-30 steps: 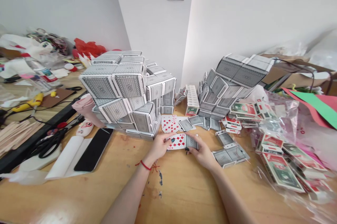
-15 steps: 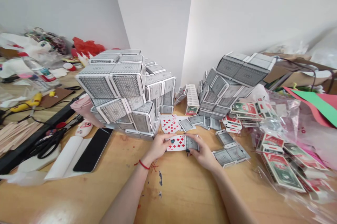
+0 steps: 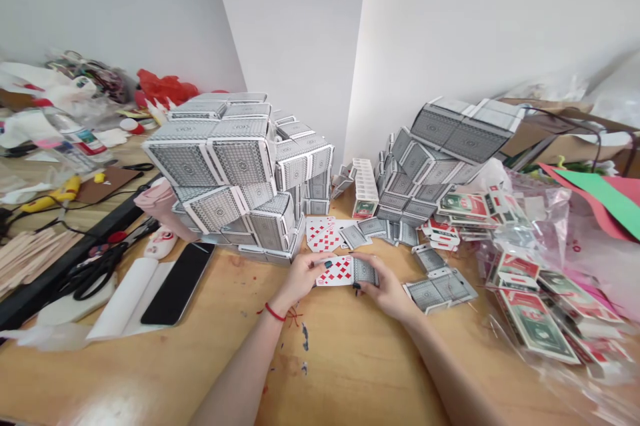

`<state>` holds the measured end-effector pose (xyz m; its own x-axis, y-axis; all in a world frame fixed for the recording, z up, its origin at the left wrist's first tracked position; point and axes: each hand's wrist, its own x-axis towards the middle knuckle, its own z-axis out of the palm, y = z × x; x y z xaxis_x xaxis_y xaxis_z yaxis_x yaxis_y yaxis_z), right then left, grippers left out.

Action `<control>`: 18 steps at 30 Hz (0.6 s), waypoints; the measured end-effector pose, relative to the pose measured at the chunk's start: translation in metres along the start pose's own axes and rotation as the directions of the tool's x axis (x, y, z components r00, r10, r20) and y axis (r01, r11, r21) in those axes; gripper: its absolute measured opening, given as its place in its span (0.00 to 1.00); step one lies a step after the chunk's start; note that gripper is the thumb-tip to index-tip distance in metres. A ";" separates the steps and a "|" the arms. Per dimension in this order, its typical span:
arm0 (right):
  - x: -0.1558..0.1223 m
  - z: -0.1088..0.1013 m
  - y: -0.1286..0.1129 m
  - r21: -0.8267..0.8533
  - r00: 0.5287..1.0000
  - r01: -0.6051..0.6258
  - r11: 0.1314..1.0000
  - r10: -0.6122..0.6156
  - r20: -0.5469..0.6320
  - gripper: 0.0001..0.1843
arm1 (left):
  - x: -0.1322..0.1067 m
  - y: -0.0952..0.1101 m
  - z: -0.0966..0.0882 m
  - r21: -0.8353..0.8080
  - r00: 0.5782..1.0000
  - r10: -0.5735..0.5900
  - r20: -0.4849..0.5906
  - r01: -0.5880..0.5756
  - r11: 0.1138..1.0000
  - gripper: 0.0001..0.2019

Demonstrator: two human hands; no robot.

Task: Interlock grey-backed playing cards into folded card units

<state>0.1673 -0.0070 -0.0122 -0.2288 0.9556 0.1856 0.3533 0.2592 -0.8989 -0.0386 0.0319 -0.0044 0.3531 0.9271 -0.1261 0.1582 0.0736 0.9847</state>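
Note:
Between my hands, just above or on the table, is a playing card with red diamonds (image 3: 339, 273), face up. Against its right end is a grey-backed playing card (image 3: 365, 271); whether the two are joined I cannot tell. My left hand (image 3: 303, 279) pinches the diamond card's left end, thumb on top. My right hand (image 3: 386, 286) grips the grey-backed card at its right end, fingers on the far edge and thumb on the near edge. Loose face-up diamond cards (image 3: 323, 234) and grey-backed cards (image 3: 353, 237) lie just beyond my hands.
Stacked blocks made of cards stand at left (image 3: 240, 159) and right (image 3: 450, 129). Folded card pieces (image 3: 440, 293) lie right of my hand, near card boxes (image 3: 535, 323) in clear plastic. A phone (image 3: 177, 285), white paper roll (image 3: 125, 296) and black-handled scissors (image 3: 100, 269) lie at left.
Almost nothing differs. Both hands keep their hold on the cards, and the view has shifted very slightly.

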 end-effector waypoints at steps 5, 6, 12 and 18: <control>0.001 -0.003 0.000 -0.006 0.998 -0.012 1.000 0.012 0.054 0.27 | -0.001 0.006 0.001 0.052 0.999 0.027 -0.017 -0.026 0.998 0.16; 0.001 -0.003 0.000 -0.023 0.998 -0.009 1.000 0.010 0.058 0.27 | -0.001 0.006 0.000 0.055 0.999 0.028 -0.020 -0.027 0.998 0.16; -0.001 0.002 -0.001 -0.170 1.000 0.026 0.985 -0.028 -0.007 0.29 | 0.000 0.002 -0.001 0.018 1.000 -0.001 0.028 0.001 1.000 0.17; -0.001 0.005 -0.004 -0.219 0.990 0.112 0.969 -0.127 -0.055 0.27 | 0.001 0.002 -0.001 0.023 0.999 -0.020 0.028 0.020 1.000 0.17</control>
<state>0.1613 -0.0093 -0.0109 -0.2216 0.9213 0.3194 0.5155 0.3887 -0.7636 -0.0392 0.0330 -0.0019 0.3753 0.9148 -0.1492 0.1866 0.0831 0.9789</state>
